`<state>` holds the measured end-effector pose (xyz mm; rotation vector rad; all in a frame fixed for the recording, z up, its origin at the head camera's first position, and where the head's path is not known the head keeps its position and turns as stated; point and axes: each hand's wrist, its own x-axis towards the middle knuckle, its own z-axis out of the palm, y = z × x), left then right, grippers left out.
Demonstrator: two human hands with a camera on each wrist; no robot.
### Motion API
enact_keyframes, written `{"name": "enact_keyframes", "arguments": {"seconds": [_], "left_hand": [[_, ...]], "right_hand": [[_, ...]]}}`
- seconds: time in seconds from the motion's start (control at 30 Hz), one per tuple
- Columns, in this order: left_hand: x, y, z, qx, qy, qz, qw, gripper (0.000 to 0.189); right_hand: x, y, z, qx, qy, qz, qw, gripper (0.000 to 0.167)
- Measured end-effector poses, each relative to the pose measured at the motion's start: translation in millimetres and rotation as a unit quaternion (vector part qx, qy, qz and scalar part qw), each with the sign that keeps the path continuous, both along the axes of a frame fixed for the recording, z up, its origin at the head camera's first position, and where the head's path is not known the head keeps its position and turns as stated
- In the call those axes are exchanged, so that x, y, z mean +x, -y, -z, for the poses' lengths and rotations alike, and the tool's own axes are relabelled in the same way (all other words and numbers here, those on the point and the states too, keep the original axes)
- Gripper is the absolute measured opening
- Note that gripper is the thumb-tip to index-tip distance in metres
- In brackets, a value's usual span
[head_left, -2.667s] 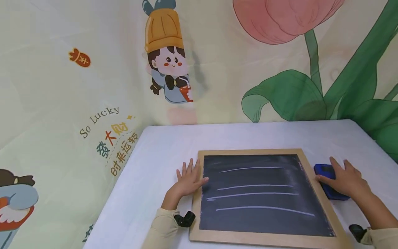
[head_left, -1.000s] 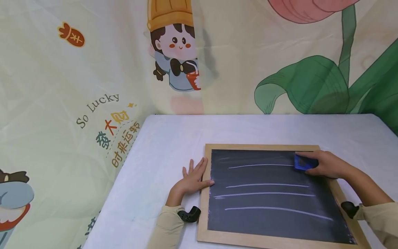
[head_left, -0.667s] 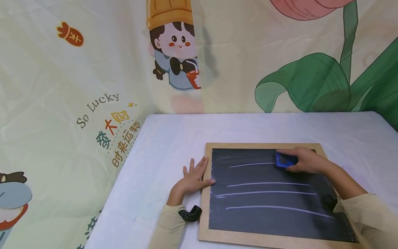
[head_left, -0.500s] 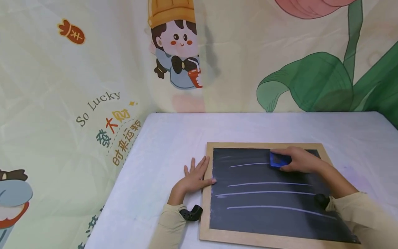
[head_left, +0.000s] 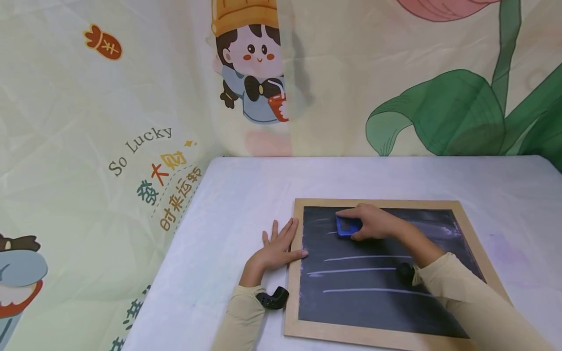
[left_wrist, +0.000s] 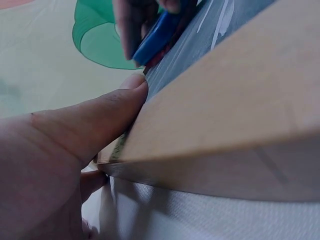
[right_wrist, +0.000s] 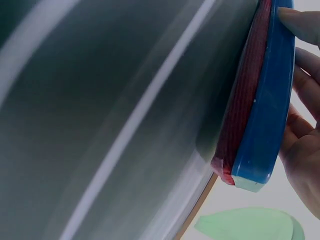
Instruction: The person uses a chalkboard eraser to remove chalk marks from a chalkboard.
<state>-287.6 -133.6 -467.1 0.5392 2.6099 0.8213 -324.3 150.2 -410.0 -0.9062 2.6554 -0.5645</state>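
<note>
A small blackboard (head_left: 351, 312) in a wooden frame lies on the table. My right hand (head_left: 377, 223) grips a blue blackboard eraser (head_left: 348, 226) near the board's upper left, thumb and fingers on its sides. In the right wrist view the eraser's dark red pad (right_wrist: 242, 100) faces the board. Only a short stub of the top chalk line shows left of the eraser. Lower down run several white chalk lines (head_left: 360, 291), partly hidden by my right arm. With fingers spread, my left hand (head_left: 272, 253) rests at the left frame edge, its thumb (left_wrist: 110, 115) over the wood.
The table (head_left: 246, 195) wears a white cloth, with a faint purplish smudge (head_left: 509, 253) right of the board. Behind stands a printed backdrop (head_left: 333, 97). A black wrist camera (head_left: 273, 298) sits at the left sleeve, close to the board's frame.
My right hand took hold of the eraser beside the board, brought it onto the top right and swept it left. Most of the top chalk line is gone, leaving pale smears. The left hand stays put.
</note>
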Motion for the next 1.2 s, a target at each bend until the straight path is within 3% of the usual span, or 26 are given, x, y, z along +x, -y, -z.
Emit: {"name": "enact_keyframes", "arguments": {"seconds": [0.7, 0.87, 1.07, 1.2], "left_hand": [[-0.7, -1.2, -0.9, -0.004, 0.006, 0.0, 1.0, 0.087], [-0.1, -3.9, 1.7, 0.0, 0.01, 0.0, 0.9999, 0.087], [2.1, -1.9, 0.9, -0.002, 0.006, 0.0, 1.0, 0.086], [-0.9, -1.0, -1.9, -0.006, 0.004, 0.001, 1.0, 0.086]], "right_hand": [[-2.8, 78.0, 1.8, 0.013, -0.016, -0.061, 0.9979, 0.063], [3.2, 80.7, 4.3, 0.025, -0.023, -0.045, 0.9984, 0.063], [21.4, 86.3, 6.6, 0.063, -0.077, -0.031, 0.9946, 0.066], [24.7, 82.7, 8.7, 0.086, -0.11, -0.032, 0.9897, 0.06]]}}
